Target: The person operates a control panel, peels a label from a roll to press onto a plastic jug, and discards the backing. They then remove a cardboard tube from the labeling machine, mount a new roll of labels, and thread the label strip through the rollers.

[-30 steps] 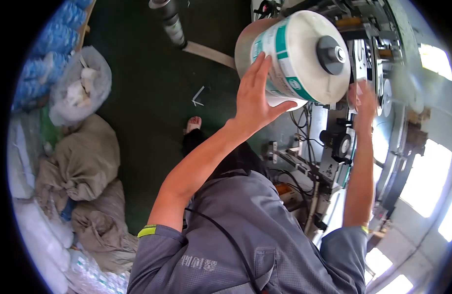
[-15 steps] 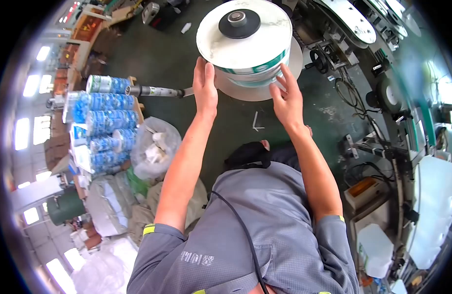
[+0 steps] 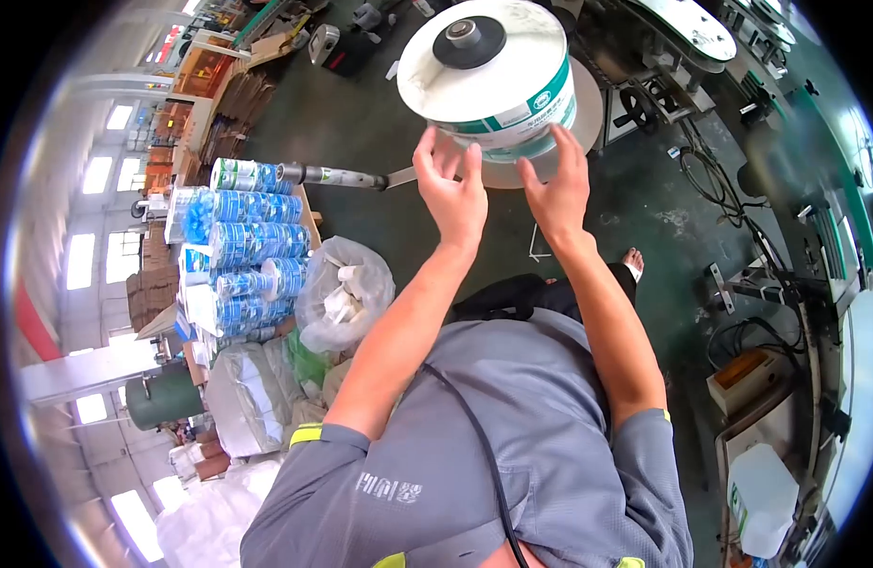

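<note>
A large roll of white and green printed label film [image 3: 536, 112] sits on a spindle, with a black hub [image 3: 469, 43] in its pale top face. Beneath it is a round grey plate [image 3: 588, 118]. My left hand [image 3: 452, 194] is at the roll's near side, its fingers spread and slightly curled. To its right, my right hand [image 3: 559, 189] has thumb and fingers apart, fingertips at the printed side. Whether the fingertips touch the film cannot be made out. Nothing is gripped in either palm.
A metal bar with a dark grip [image 3: 332, 177] extends left of the roll. Stacked blue printed rolls [image 3: 256, 241] stand at left, beside a clear bag of scraps [image 3: 346, 298]. Machinery with a black handwheel [image 3: 644, 106] and loose cables [image 3: 715, 180] lie right. A white jug [image 3: 763, 497] is lower right.
My left hand has moved from the roll's left edge round to its near side, closer to my right hand. More green print faces me, so the roll appears turned. The view has shifted.
</note>
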A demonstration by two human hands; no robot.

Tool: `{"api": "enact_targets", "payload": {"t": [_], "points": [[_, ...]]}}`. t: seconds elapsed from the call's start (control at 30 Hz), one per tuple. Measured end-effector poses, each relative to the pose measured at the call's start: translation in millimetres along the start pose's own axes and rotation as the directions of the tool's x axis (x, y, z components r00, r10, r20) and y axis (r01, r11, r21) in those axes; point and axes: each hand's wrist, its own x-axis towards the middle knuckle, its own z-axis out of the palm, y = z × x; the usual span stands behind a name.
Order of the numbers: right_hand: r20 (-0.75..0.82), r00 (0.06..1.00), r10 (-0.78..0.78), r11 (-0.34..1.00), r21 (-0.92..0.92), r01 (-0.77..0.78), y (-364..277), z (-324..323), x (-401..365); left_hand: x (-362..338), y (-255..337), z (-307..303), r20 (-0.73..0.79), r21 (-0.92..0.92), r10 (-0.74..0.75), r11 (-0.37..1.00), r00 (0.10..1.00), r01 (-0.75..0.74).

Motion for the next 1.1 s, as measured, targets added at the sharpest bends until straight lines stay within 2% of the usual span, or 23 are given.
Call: {"api": "enact_targets", "payload": {"t": [0.03, 0.07, 0.13, 0.17, 0.33, 0.4, 0.43, 0.47, 0.53, 0.57, 0.6, 0.67, 0.7, 0.77, 0.8, 0.83, 0.87, 0.9, 0.93, 1.0, 1.03, 1.07, 1.1], "points": [[-0.054, 0.999, 0.008, 1.000, 0.013, -0.007, -5.6, 1.4, 3.9, -3.6, 12.5, 3.9, -0.068, -0.068, -0.111, 0.992, 0.991, 0.106], [-0.053, 0.999, 0.004, 1.000, 0.015, -0.003, -7.3, 3.2, 9.2, -4.1, 7.0, 7.5, -0.072, -0.069, -0.109, 0.992, 0.992, 0.104], [-0.028, 0.990, 0.141, 0.956, 0.263, -0.129, -12.4, 6.6, 14.5, -7.9, -7.8, 13.8, 0.014, 0.004, -0.014, 1.000, 1.000, 0.014], [-0.028, 0.990, 0.140, 0.957, 0.259, -0.128, -18.5, 3.7, 13.7, -11.2, -8.9, 26.2, -0.077, 0.023, 0.026, 0.999, 0.997, -0.025], [0.064, 0.981, 0.183, 0.917, 0.347, -0.194, -8.0, 2.7, 8.3, -23.8, -7.4, 53.9, -0.165, 0.000, 0.034, 0.999, 0.986, -0.034], [0.076, 0.983, 0.166, 0.902, 0.391, -0.183, -1.9, 3.1, 7.1, -21.6, -5.2, 48.5, -0.031, 0.250, 0.136, 0.960, 0.990, -0.124], [0.064, 0.989, 0.136, 0.921, 0.360, -0.150, -4.1, -1.0, 8.6, -19.8, -5.7, 52.8, -0.085, 0.277, 0.249, 0.936, 0.965, -0.217], [0.068, 0.987, 0.146, 0.919, 0.360, -0.161, 0.8, -3.0, 8.0, -19.4, -5.8, 52.1, -0.080, 0.284, 0.242, 0.935, 0.967, -0.211], [0.229, 0.917, 0.326, 0.636, 0.665, -0.392, 14.1, -7.3, 11.2, -15.6, -6.8, 48.7, -0.138, 0.301, 0.231, 0.936, 0.963, -0.181], [0.255, 0.898, 0.359, 0.537, 0.731, -0.422, 8.0, -13.1, 13.7, -8.5, -12.3, 45.2, -0.130, 0.328, 0.271, 0.920, 0.954, -0.217], [0.253, 0.895, 0.368, 0.532, 0.732, -0.426, 3.2, -15.8, 15.6, -0.6, -17.3, 34.4, -0.057, 0.437, 0.287, 0.869, 0.956, -0.234], [0.281, 0.868, 0.409, 0.653, 0.575, -0.493, -15.1, -22.0, 20.1, 9.3, -14.1, 25.8, 0.087, 0.489, 0.454, 0.756, 0.887, -0.435], [0.242, 0.882, 0.404, 0.758, 0.451, -0.471, -29.9, -29.4, 22.0, 9.4, -11.7, 22.6, 0.098, 0.494, 0.447, 0.754, 0.889, -0.433], [0.215, 0.909, 0.356, 0.856, 0.315, -0.410, -59.1, -44.9, 28.1, 5.4, -5.7, 20.8, 0.250, 0.521, 0.468, 0.672, 0.847, -0.526], [0.213, 0.923, 0.321, 0.895, 0.249, -0.369, -66.7, -52.3, 31.0, 0.7, -0.9, 22.8, 0.260, 0.522, 0.461, 0.672, 0.849, -0.525], [0.212, 0.920, 0.329, 0.893, 0.248, -0.376, -67.6, -58.0, 34.8, -5.0, 5.6, 25.3, 0.340, 0.447, 0.410, 0.721, 0.846, -0.529], [0.193, 0.935, 0.298, 0.939, 0.119, -0.324, -68.4, -62.8, 38.2, -10.3, 12.6, 28.1, 0.416, 0.370, 0.363, 0.769, 0.834, -0.520], [0.178, 0.948, 0.263, 0.964, -0.014, -0.265, -69.5, -66.8, 42.7, -16.3, 18.1, 36.7, 0.432, 0.278, 0.543, 0.680, 0.720, -0.679], [0.163, 0.940, 0.300, 0.954, -0.066, -0.293, -65.6, -70.1, 50.9, -21.8, 26.7, 42.8, 0.478, 0.298, 0.540, 0.642, 0.693, -0.706], [0.203, 0.899, 0.387, 0.921, -0.137, -0.365, -54.8, -82.2, 63.4, -39.7, 21.9, 48.5, 0.521, 0.339, 0.373, 0.735, 0.768, -0.587], [0.217, 0.899, 0.380, 0.925, -0.112, -0.364, -50.7, -90.2, 65.7, -45.4, 28.7, 44.9, 0.553, 0.349, 0.309, 0.757, 0.774, -0.552], [0.202, 0.902, 0.381, 0.924, -0.123, -0.362, -45.4, -96.8, 66.7, -44.3, 34.4, 42.2, 0.555, 0.332, 0.317, 0.763, 0.769, -0.554], [0.239, 0.903, 0.358, 0.932, -0.156, -0.329, -40.8, -103.7, 63.9, -44.5, 40.1, 36.7, 0.662, 0.228, 0.218, 0.853, 0.717, -0.470]]}}
